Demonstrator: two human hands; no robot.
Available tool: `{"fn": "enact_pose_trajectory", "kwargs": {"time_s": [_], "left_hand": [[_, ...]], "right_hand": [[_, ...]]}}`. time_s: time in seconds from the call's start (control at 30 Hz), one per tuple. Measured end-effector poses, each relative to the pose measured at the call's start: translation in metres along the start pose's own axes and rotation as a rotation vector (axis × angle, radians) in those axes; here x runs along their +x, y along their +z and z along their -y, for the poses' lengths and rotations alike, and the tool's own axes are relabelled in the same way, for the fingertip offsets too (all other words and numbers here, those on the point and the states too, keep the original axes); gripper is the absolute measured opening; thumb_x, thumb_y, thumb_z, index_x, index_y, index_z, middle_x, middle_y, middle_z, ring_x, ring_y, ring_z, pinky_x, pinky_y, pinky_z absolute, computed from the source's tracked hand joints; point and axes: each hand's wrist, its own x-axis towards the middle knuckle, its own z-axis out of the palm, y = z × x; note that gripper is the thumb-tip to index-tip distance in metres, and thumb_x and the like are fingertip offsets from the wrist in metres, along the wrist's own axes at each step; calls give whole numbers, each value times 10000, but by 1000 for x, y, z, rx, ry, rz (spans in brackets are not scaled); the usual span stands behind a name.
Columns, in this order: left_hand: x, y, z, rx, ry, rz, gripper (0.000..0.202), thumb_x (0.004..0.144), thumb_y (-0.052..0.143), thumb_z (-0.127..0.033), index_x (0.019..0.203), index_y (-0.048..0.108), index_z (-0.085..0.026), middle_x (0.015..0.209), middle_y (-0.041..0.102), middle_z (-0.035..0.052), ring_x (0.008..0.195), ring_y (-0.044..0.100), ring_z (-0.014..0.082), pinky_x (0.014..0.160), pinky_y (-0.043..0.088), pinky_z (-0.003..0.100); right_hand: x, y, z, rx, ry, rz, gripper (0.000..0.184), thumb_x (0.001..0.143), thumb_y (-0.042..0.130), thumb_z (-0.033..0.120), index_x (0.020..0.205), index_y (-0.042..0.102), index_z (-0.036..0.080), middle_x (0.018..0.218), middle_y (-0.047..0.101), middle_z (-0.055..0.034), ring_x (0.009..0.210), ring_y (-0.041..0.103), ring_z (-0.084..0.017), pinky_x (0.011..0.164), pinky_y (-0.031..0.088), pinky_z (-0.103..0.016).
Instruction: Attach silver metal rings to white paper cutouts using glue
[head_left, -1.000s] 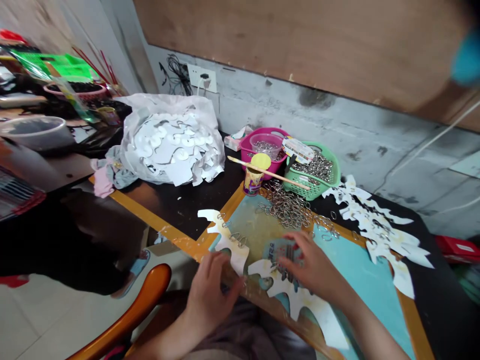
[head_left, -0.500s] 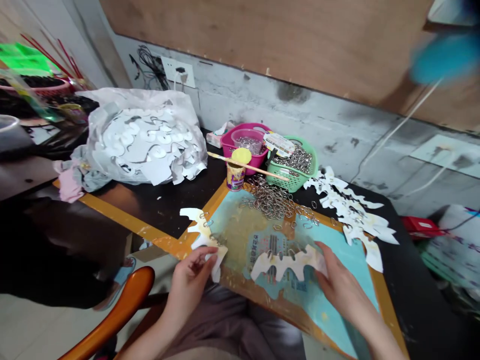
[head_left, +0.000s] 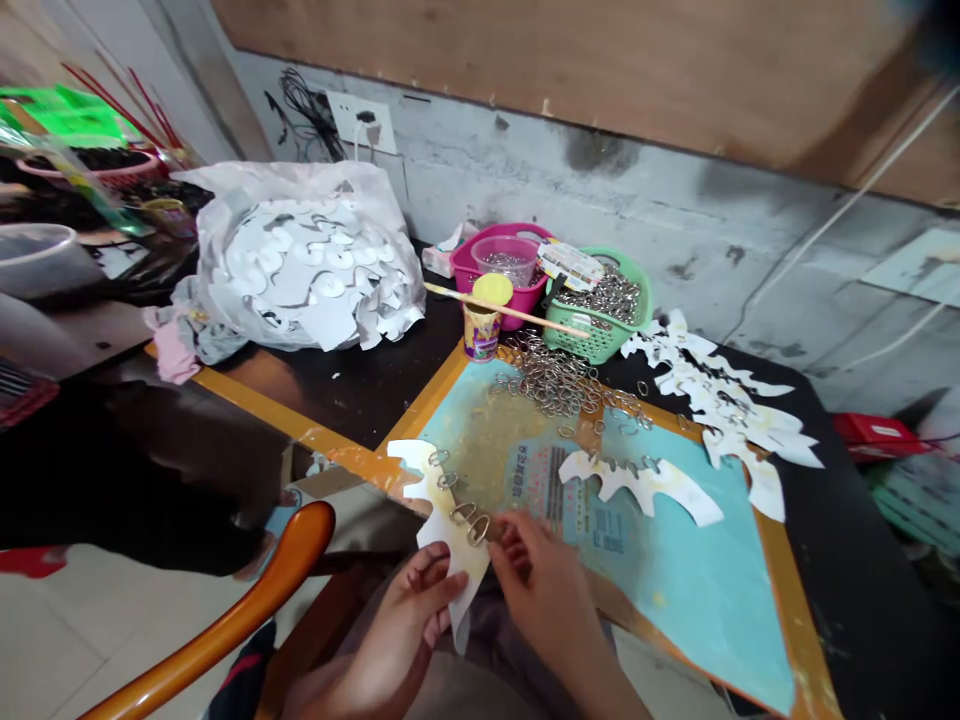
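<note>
My left hand point(head_left: 409, 610) grips the lower end of a white scalloped cutout point(head_left: 431, 515), thumb on top, tilted over the table's near edge. Several oval metal rings sit along the cutout's right edge. Beside that edge is my right hand point(head_left: 547, 585), fingers curled and pinched at the lowest metal ring point(head_left: 478, 529); its fingertips are partly hidden. A second white cutout point(head_left: 649, 485) with rings on its scalloped edge lies on the blue sheet point(head_left: 705, 590), right of my hands. Loose metal rings point(head_left: 551, 375) are heaped behind.
A pink basket point(head_left: 469, 262) and a green basket point(head_left: 600, 340) of rings stand at the back. By them is a yellow-lidded tub point(head_left: 480, 335) with a stick point(head_left: 517, 312). White cutouts point(head_left: 739, 415) pile up right; a plastic bag point(head_left: 225, 185) of cutouts stands left, above a chair arm point(head_left: 247, 590).
My right hand has let go of its cutout, which now lies on the sheet, and has moved left to the one in my left hand. My view has shifted slightly.
</note>
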Motion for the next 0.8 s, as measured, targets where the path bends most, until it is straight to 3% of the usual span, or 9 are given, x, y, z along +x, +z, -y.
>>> {"fn": "enact_pose_trajectory", "kwargs": {"time_s": [0.1, 0.23, 0.4, 0.63, 0.8], "left_hand": [[2, 0, 1, -79, 12, -12, 504, 480, 895, 4, 872, 646, -195, 787, 704, -31, 725, 710, 131, 673, 564, 176], [2, 1, 0, -59, 32, 38, 498, 523, 879, 1, 922, 656, -197, 839, 730, -19, 743, 721, 130, 681, 563, 165], [1, 7, -3, -51, 64, 142, 536, 515, 929, -76, 958, 649, -188, 808, 743, -23, 717, 723, 133, 686, 576, 184], [2, 8, -1, -14, 69, 159, 578, 500, 960, -132, 969, 625, -174, 839, 762, -1, 767, 732, 157, 665, 563, 194], [3, 7, 3, 28, 91, 175, 569, 537, 952, -170, 986, 602, -191, 848, 764, -12, 740, 716, 138, 680, 548, 196]], "right_hand": [[-1, 18, 6, 188, 111, -5, 277, 857, 628, 182, 1130, 619, 226, 824, 679, -10, 691, 665, -188, 630, 528, -285], [0, 18, 3, 510, 159, -11, 334, 806, 648, 140, 1122, 626, 245, 819, 660, 16, 708, 644, -154, 622, 507, -241], [2, 12, 1, 881, 267, 34, 394, 788, 754, 286, 1143, 592, 238, 800, 671, 15, 664, 629, -148, 623, 545, -267], [-4, 11, 2, 653, 155, -138, 257, 842, 705, 268, 1090, 664, 214, 737, 665, 6, 639, 617, -144, 608, 514, -246], [-8, 7, 5, 623, 119, -131, 190, 902, 638, 320, 1022, 716, 195, 948, 735, -72, 831, 696, -202, 699, 564, -290]]}}
